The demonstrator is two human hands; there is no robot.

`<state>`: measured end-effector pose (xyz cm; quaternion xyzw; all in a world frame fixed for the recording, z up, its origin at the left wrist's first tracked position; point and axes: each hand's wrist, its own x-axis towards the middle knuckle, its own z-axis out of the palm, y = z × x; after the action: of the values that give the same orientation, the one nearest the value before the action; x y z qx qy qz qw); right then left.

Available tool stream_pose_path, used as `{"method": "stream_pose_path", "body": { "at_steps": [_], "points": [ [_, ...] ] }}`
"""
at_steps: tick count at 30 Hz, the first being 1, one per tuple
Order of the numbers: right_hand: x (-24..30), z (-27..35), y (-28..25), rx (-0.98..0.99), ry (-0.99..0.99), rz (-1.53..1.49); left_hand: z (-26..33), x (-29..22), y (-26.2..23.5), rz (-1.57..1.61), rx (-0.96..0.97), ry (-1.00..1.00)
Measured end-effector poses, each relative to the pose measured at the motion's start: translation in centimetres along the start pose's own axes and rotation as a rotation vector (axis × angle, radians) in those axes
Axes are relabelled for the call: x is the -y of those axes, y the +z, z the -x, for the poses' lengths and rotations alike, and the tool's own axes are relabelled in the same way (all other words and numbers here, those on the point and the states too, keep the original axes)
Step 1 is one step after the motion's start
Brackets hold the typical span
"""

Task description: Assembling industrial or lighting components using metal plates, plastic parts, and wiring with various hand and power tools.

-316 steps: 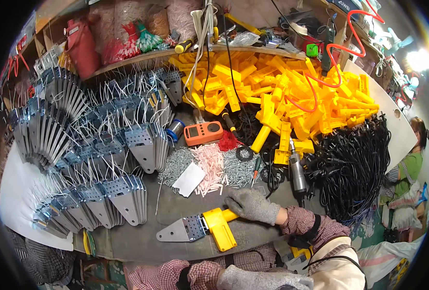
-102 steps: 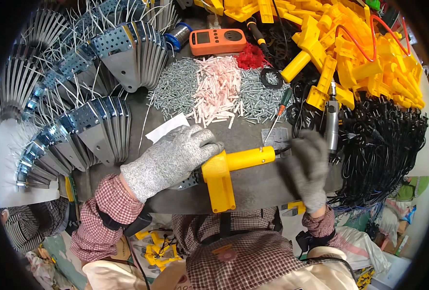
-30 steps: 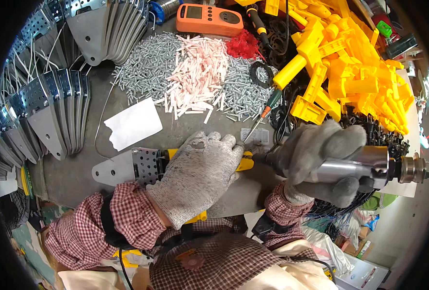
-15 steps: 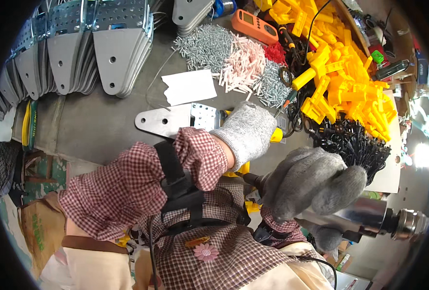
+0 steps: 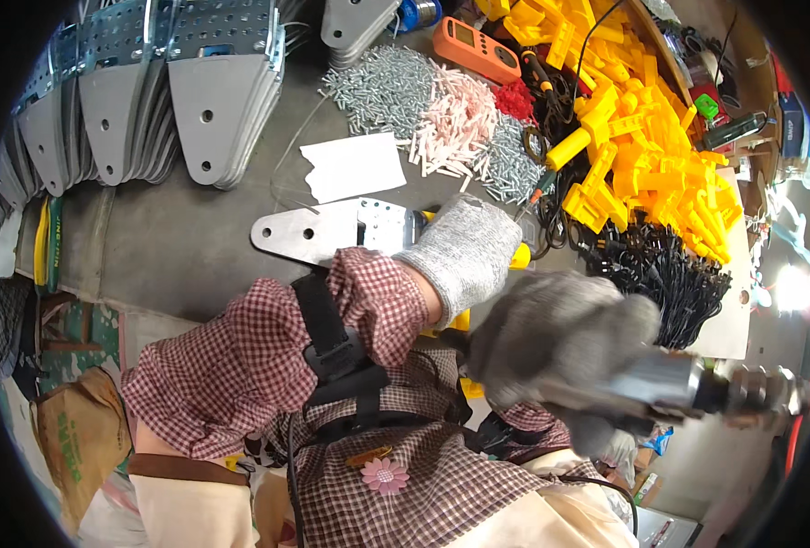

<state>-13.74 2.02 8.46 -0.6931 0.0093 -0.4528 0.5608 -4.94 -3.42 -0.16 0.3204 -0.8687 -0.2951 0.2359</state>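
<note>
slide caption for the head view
Gloved left hand's grip over a yellow-handled metal plate, gloved right hand's grip around a silver tool.

The tapered steel plate (image 5: 336,232) is flat, grey and smooth, its rounded narrow end toward the left; it lies level on the worktop (image 5: 177,233), two round holes spaced along its length; at its broad end sits the perforated metal bracket (image 5: 389,219), brighter and dotted with small holes; beyond that comes the yellow plastic handle (image 5: 519,257), mostly covered, showing a rounded end at the right and a lower portion nearer the body; the inline power screwdriver (image 5: 661,376), silver and cylindrical, is gripped aslant, metal coupling rightward, dark nose leftward near the handle; it is blurred, and contact cannot be told.
</note>
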Motion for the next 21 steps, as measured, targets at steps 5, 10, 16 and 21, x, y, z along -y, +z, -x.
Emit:
{"method": "stream_pose_path", "body": {
  "at_steps": [5,10,16,21],
  "points": [
    [3.2,2.2,-0.8,-0.112,-0.099,0.12,0.2,0.0,0.0,-0.038,0.001,-0.006],
    [1.4,3.6,-1.6,-0.073,-0.101,0.142,-0.3,-1.1,-0.5,-0.119,0.1,-0.043],
    [3.1,-1.0,-3.2,-0.051,-0.043,0.161,1.4,0.1,-2.0,-0.169,-0.206,0.012],
    [0.0,-3.2,-4.0,-0.553,0.141,0.186,4.9,3.9,-7.2,0.231,0.2,-0.242]
  ]
}}
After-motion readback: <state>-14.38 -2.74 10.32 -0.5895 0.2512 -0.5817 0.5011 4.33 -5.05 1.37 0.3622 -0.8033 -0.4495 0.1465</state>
